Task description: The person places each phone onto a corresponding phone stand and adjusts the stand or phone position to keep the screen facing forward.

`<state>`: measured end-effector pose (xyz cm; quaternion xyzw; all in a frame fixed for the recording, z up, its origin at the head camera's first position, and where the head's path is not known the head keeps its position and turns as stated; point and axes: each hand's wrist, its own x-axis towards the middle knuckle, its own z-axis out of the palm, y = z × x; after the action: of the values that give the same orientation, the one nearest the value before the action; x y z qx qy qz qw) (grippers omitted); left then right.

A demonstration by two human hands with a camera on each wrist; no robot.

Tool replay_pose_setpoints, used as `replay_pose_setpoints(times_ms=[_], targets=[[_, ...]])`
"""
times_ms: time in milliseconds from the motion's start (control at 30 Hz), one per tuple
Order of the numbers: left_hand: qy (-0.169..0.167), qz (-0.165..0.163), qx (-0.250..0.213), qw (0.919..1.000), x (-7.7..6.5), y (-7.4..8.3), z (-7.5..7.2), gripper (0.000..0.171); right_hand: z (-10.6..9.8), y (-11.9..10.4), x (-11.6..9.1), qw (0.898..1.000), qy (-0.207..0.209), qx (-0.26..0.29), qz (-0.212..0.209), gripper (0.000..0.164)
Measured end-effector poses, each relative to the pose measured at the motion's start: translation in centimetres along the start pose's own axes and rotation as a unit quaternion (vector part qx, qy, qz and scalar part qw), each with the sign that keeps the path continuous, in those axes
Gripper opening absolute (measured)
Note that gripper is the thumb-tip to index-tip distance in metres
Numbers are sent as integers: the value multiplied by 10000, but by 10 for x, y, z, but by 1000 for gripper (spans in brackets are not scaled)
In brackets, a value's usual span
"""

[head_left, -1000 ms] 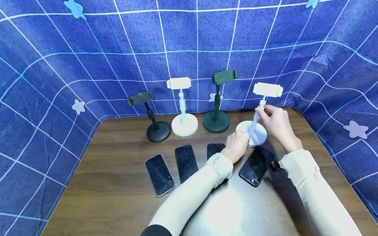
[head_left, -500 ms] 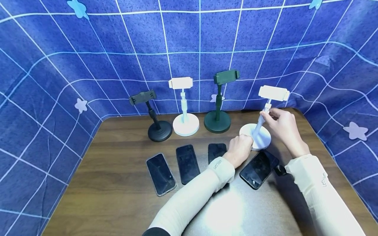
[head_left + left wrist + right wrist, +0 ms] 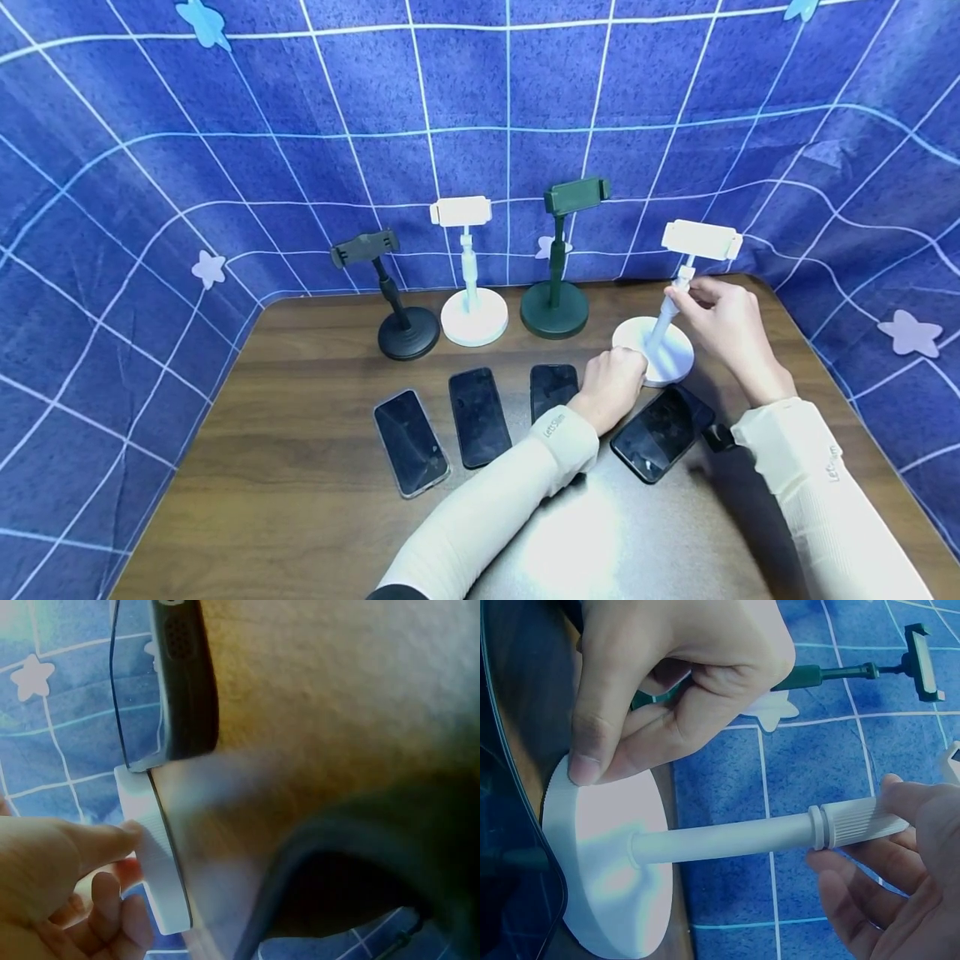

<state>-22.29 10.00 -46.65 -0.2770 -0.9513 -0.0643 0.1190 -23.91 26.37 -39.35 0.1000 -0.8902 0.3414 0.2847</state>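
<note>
At the right of the table stands a white phone stand (image 3: 673,364) with a round base, a pole and a clamp head (image 3: 702,240). My left hand (image 3: 611,385) pinches the rim of its base; in the left wrist view the thumb lies on the ribbed edge (image 3: 161,862). Higher up, my right hand (image 3: 731,325) grips the pole below the clamp, with the fingers around the ribbed collar (image 3: 859,823) in the right wrist view. A dark phone (image 3: 658,435) lies right at the front of the base, between my forearms.
Left of my hands stand a black stand (image 3: 408,333), another white stand (image 3: 474,318) and a green stand (image 3: 555,310). In front lie more phones: one (image 3: 412,443) far left, one (image 3: 480,418) beside it, one (image 3: 552,387) partly under my left forearm. Blue patterned cloth (image 3: 465,100) hangs behind the table.
Both hands have shifted the white stand slightly right and toward me. The dark phone in front of it has moved a little the same way. My grips stay alike.
</note>
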Motion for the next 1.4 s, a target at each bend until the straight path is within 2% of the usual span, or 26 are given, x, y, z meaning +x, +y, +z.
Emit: replay_pose_setpoints(times_ms=[267, 667, 1033, 1400], targets=[[-66, -3, -83, 9999, -3, 4, 3, 21, -5, 0, -5, 9996, -35, 107, 241, 25], [15, -2, -122, 9999, -8, 3, 3, 19, -3, 2, -5, 9997, -13, 204, 125, 29], [110, -21, -52, 9999, -6, -1, 2, 13, -1, 0, -1, 9994, -72, 240, 225, 30], [115, 55, -61, 9999, -9, 0, 1, 15, -2, 0, -4, 9993, -13, 277, 246, 30]])
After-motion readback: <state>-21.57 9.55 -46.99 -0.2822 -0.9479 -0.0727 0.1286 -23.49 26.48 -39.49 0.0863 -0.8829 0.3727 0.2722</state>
